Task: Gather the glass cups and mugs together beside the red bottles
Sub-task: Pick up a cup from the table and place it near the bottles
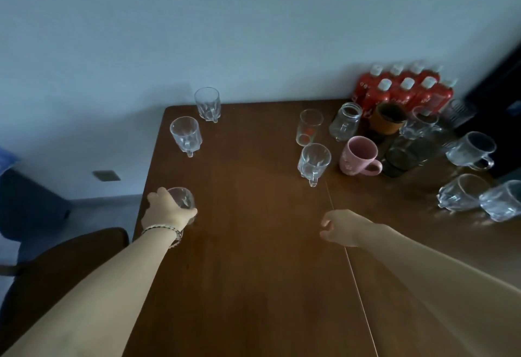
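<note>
My left hand (166, 210) grips a clear glass mug (183, 198) near the table's left edge. Two more glass mugs stand further back on that side, one (186, 134) in the middle and one (207, 103) at the far corner. My right hand (342, 228) hovers over the table's middle with loosely curled fingers, holding nothing. Beyond it stands a glass mug (313, 160) and a printed glass cup (308, 127). The red bottles (403, 91) stand at the far right against the wall, with several glass mugs and a jar (345, 121) grouped in front of them.
A pink ceramic mug (359, 156), a brown-sleeved cup (387, 120) and a dark glass (406, 156) sit among the group. The wooden table (253, 272) has a seam down its right half. A dark chair (64, 261) stands at the left.
</note>
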Demonstrator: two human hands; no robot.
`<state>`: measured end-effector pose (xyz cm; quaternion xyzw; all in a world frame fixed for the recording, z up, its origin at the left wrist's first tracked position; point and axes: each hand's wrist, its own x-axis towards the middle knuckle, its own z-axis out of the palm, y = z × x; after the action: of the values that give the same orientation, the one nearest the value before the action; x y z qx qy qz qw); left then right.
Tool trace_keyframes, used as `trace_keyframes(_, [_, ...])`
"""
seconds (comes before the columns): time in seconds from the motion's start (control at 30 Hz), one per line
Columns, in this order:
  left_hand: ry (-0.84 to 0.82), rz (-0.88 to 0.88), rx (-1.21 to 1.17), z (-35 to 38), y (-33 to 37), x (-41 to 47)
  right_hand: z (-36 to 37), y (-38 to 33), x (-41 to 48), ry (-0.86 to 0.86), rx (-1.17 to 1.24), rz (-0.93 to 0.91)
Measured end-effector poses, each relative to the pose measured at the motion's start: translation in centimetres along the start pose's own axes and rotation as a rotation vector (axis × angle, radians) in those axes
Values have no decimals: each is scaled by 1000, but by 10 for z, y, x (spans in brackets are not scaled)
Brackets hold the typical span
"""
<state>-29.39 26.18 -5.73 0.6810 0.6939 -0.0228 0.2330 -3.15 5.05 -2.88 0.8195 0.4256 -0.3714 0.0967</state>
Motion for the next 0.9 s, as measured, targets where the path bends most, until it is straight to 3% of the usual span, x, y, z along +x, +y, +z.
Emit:
trace_keyframes(0.13, [10,218,99,6,33,-34,-5,41,-3,24,37,63])
trace_keyframes(0.37, [-108,569,118,59,154,-135,-3,147,-20,56,90,165])
trace_keyframes(0.57, [-199,582,116,123,264,-201,-17,247,-32,65,99,166])
trace_keyframes(0.9, [-161,629,241,203,385,-252,-23,365,-43,21,135,181])
